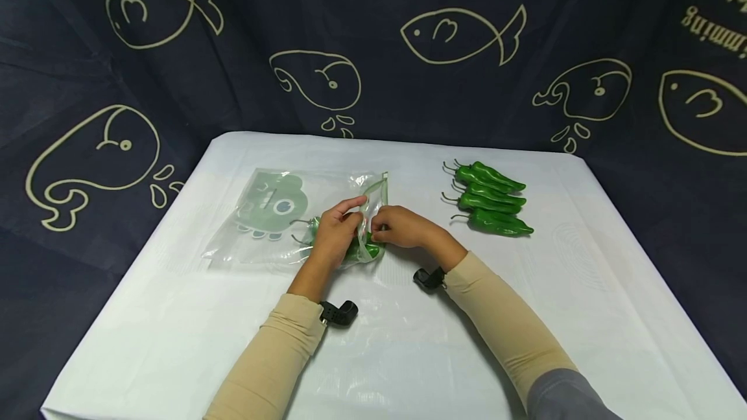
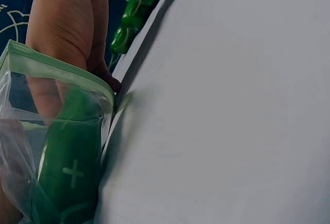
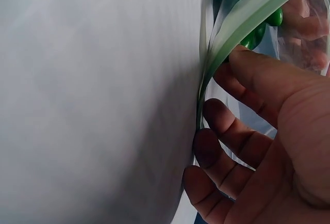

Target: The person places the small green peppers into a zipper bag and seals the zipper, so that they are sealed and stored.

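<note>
A clear zip bag point(image 1: 224, 238) with a green cartoon print lies on its side, its green-edged mouth point(image 3: 247, 20) facing right. Green peppers point(image 1: 371, 250) show through the film. My left hand point(image 1: 335, 235) grips the upper film near the mouth, thumb and index finger apart across a fold. My right hand point(image 1: 403, 227) reaches into the mouth; in the right wrist view the thumb and index finger of that hand point(image 3: 268, 116) meet at a pepper's end point(image 3: 252, 37), while the other fingers curl at the bag's lower edge. A long pepper point(image 2: 72, 152) fills the bag in the left wrist view.
Several green peppers point(image 1: 493, 203) lie in a stack to the right of the bag, stems pointing left. A white cloth point(image 1: 373, 361) covers the table. Behind it hangs a dark curtain point(image 1: 373, 96) with fish and whale drawings.
</note>
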Tool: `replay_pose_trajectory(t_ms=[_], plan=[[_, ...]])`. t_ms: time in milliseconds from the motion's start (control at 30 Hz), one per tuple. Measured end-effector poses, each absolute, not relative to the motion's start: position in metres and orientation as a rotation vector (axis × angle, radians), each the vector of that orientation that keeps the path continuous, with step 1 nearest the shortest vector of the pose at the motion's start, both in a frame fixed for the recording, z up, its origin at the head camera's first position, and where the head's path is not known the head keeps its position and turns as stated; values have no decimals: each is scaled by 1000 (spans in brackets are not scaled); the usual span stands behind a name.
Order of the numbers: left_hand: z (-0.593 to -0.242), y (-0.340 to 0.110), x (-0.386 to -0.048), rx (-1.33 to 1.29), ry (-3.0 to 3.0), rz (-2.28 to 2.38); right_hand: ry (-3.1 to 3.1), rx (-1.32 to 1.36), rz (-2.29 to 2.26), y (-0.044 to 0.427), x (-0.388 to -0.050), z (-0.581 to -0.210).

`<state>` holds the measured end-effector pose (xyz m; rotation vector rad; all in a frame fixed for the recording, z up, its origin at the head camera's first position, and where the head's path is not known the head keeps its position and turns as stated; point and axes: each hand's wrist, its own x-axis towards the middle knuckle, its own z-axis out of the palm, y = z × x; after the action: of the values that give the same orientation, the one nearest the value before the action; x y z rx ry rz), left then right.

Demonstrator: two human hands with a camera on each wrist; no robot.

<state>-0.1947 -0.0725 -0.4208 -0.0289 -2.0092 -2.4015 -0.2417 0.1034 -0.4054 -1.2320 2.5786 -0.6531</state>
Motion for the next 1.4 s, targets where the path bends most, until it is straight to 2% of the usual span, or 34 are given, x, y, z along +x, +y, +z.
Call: replay_pose_trajectory(t_ms=[467,700,1033,1400], plan=[[-419,-73,-196,-27,-2005,-2418,2608,-1161,-627,98,-242,-405],[-417,-74,-193,-33,-2024,-2412,2617,-1152,-703,112,-235,-398],[-422,-73,-195,-29,-2027,-2384,2777,-1162,-848,194,-215,-374],[-422,-74,-194,-23,-2055,-2359,3017,-779,-775,292,-200,-376]])
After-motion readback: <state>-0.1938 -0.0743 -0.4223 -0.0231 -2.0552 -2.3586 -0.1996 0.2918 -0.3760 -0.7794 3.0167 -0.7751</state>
